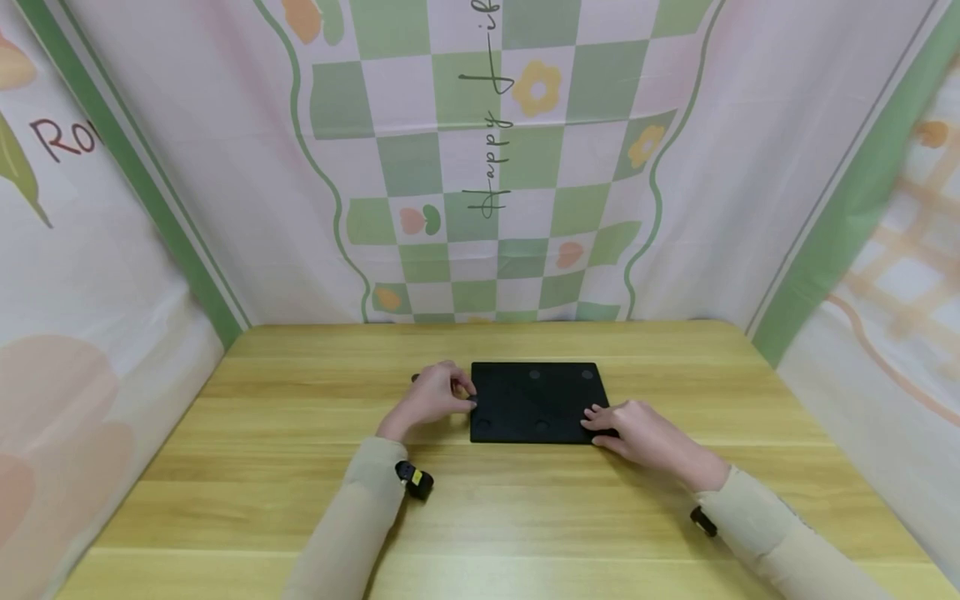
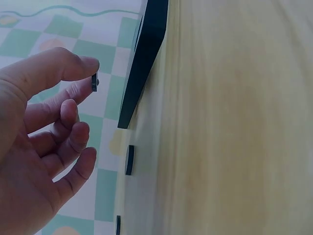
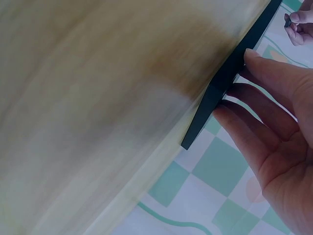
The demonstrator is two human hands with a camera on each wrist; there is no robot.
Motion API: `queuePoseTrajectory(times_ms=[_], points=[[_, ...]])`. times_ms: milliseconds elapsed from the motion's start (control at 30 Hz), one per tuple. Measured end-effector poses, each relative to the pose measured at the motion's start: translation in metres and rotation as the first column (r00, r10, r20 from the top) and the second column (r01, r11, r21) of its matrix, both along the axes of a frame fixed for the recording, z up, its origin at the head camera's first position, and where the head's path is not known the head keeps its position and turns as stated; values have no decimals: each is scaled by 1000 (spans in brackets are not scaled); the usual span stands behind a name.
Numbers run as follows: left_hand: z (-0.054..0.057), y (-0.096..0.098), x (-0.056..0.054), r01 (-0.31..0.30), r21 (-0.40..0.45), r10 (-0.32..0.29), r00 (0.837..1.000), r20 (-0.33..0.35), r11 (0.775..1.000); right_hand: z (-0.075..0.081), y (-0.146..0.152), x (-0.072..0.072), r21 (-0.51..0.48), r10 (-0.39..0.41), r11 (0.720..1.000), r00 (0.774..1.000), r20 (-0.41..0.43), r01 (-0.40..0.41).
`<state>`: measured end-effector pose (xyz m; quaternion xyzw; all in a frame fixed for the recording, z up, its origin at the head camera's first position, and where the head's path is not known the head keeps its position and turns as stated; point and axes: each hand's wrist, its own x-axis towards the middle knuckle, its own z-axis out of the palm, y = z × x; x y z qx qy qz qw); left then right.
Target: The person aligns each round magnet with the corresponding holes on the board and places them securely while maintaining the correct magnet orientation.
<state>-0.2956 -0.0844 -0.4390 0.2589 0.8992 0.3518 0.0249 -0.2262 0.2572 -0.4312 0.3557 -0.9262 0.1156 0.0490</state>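
Left grip pinches a small black piece, a black board just to its right. Right grip rests on the board, fingers relaxed.

1. Left sleeve: pale beige, long, puffy in outline, softly creased; ends in a plain left cuff at the wrist.
2. Right sleeve: matching pale beige, equally full, creased across the forearm.
3. Left wrist camera: small, black, block-shaped; bright yellow label.
4. Right wrist camera: small, black, at the sleeve's edge; finer details too small to tell.
5. Left hand, right hand: bare.
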Motion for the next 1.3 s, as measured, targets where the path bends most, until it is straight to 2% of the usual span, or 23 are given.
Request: queuePoseTrajectory(times_ms=[300,700,1300], points=[[3,10,2,12,18,-13,999,52,1000,1,-1,2,-5,22,1000,1000,-6,-22],[4,24,1,46,-36,-45,999,20,998,1,-1,2,-9,15,1000,1000,-14,-15],[-1,47,-2,112,-53,-109,993,44,992,0,0,3,-14,19,1000,999,-37,-19]])
